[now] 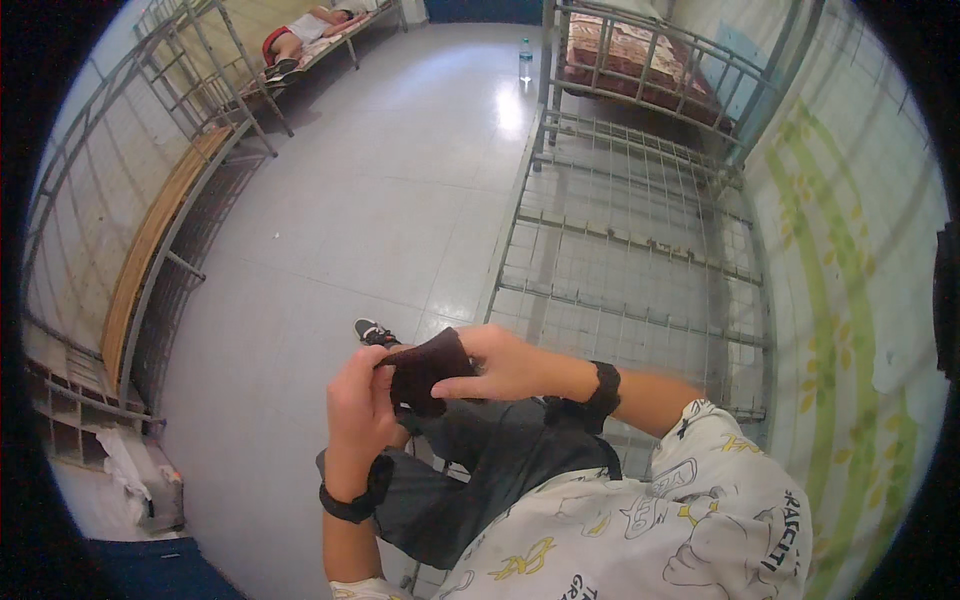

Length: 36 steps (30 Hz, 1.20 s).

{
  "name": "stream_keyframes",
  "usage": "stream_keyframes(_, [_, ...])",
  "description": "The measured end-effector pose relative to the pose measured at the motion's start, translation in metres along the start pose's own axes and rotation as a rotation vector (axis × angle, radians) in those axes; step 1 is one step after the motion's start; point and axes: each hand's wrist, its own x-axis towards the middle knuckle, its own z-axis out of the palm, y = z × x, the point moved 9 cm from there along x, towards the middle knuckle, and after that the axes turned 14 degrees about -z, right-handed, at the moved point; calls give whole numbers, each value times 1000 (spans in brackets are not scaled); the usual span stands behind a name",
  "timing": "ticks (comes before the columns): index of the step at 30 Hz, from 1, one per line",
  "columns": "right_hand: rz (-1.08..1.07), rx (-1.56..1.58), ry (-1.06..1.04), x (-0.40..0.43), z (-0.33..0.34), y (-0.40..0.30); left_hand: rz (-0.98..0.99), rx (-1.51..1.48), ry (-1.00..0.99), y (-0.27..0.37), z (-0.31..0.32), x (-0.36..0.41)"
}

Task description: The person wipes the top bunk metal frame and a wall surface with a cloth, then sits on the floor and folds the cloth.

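Between my two hands is a dark brown piece of cloth (429,373), held up above my lap. My left hand (358,396) pinches its left edge between thumb and fingers. From the other side my right hand (495,365) grips it, the thumb lying across its front and the fingers mostly hidden behind. What kind of item the cloth is, I cannot tell. Black bands (358,491) circle both wrists. Dark grey trousers (465,480) cover my legs below the hands, and a black shoe (373,331) shows on the floor just beyond.
A metal bed frame with a bare wire-mesh base (622,240) stands to my right. A clear plastic bottle (525,61) stands on the tiled floor (360,195). Bunk frames with a wooden plank (161,225) line the left side. A person (307,34) lies on a far bed.
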Motion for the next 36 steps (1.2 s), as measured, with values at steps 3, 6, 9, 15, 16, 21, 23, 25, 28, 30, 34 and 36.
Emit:
stream_keyframes(3, [-170,-198,-65,5,2,-11,54,40,48,1,-5,-4])
stream_keyframes(6, [-209,-246,-112,4,8,-14,125,73,45,5,-5,-10])
stream_keyframes(9, [-156,-186,-110,5,16,-12,162,84,60,10,-10,-16])
stream_keyframes(15, [-150,-146,-72,-2,19,5,53,95,173,-6,-14,-19])
stream_keyframes(16, [-85,-244,-50,-4,16,13,47,122,273,-6,-17,-21])
stream_keyframes(21, [-11,-540,48,-14,10,35,-193,76,11,-21,37,-31])
stream_keyframes(23, [-2,-504,18,-14,17,36,-173,28,30,-22,52,-25])
stream_keyframes(25, [42,-518,24,-16,17,35,-185,-35,17,-32,57,-20])
stream_keyframes(28, [7,-457,16,-13,18,42,-185,-100,27,-46,65,-16])
stream_keyframes(30, [46,-443,14,-12,19,42,-179,-103,60,-50,68,-16])
stream_keyframes(34, [23,-502,-29,-11,16,39,-172,-147,129,-44,68,-10])
stream_keyframes(36, [19,-520,-20,-10,11,39,-204,-201,107,-41,68,-3])
